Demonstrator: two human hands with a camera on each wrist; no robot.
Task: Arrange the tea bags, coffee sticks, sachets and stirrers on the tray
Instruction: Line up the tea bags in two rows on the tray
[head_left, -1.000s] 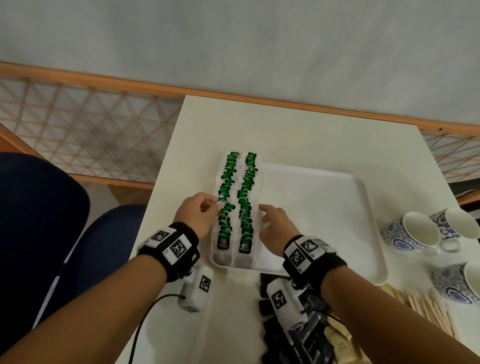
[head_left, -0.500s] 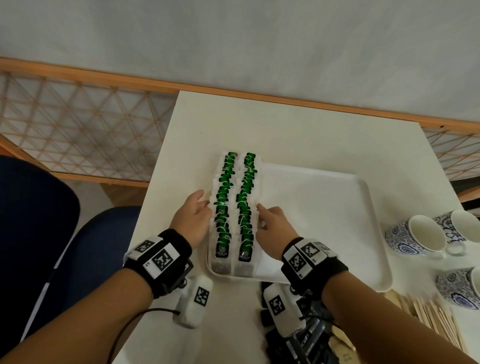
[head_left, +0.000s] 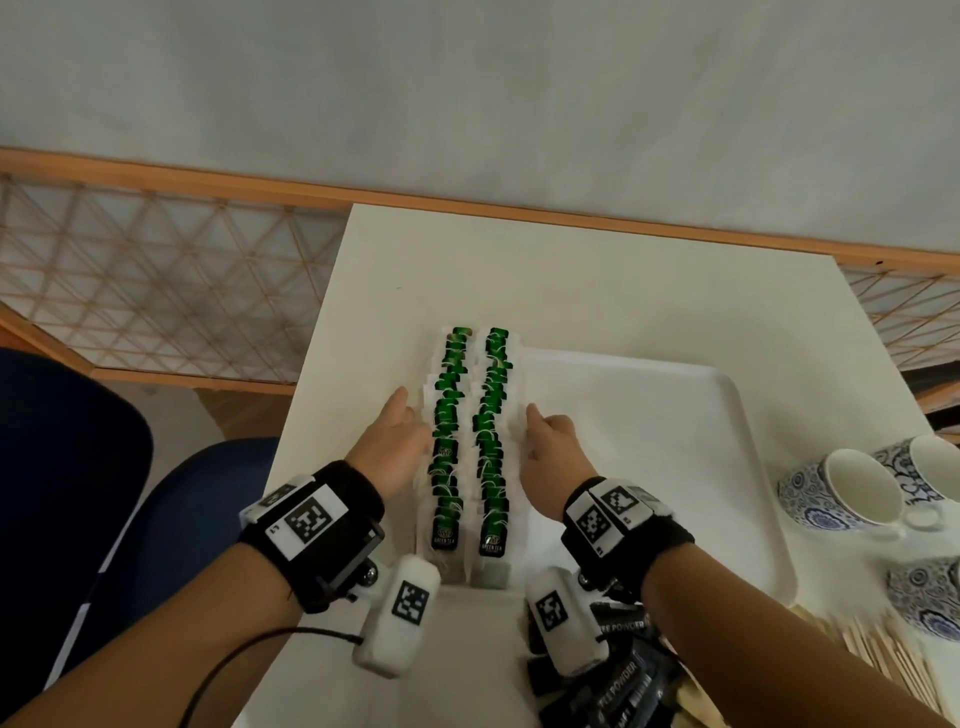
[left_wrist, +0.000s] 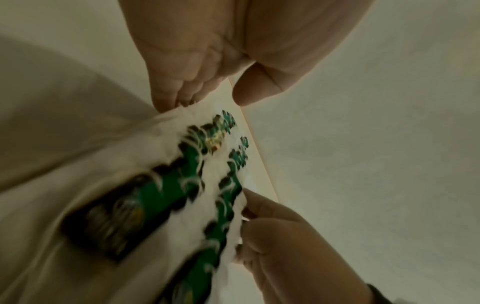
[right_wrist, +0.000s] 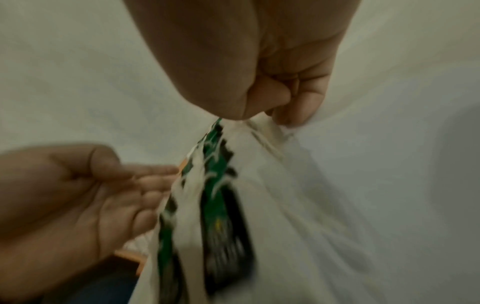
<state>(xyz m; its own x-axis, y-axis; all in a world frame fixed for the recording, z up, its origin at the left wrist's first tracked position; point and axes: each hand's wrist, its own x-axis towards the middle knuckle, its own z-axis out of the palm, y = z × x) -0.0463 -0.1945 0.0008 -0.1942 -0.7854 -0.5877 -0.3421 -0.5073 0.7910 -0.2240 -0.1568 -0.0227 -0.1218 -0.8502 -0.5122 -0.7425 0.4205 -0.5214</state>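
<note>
Two long rows of white tea bags (head_left: 448, 452) with green tags lie side by side along the left part of the white tray (head_left: 649, 441). My left hand (head_left: 395, 447) lies along the left row's outer side, its straight fingers touching the bags' edges (left_wrist: 166, 195). My right hand (head_left: 550, 447) touches the right row's outer side with its fingertips, the index pointing forward. The wrist views show the left hand (right_wrist: 78, 195) and the right hand (left_wrist: 293, 236) facing each other across the rows. Neither hand holds a bag.
Black coffee powder sticks (head_left: 618, 670) are heaped on the table under my right wrist. Wooden stirrers (head_left: 893, 660) lie at the lower right. Three blue-patterned cups (head_left: 841, 493) stand right of the tray. A dark blue chair (head_left: 67, 467) is on the left.
My left hand came off the top of the left row and now lies flat along its outer side. Both hands slid a little forward along the rows.
</note>
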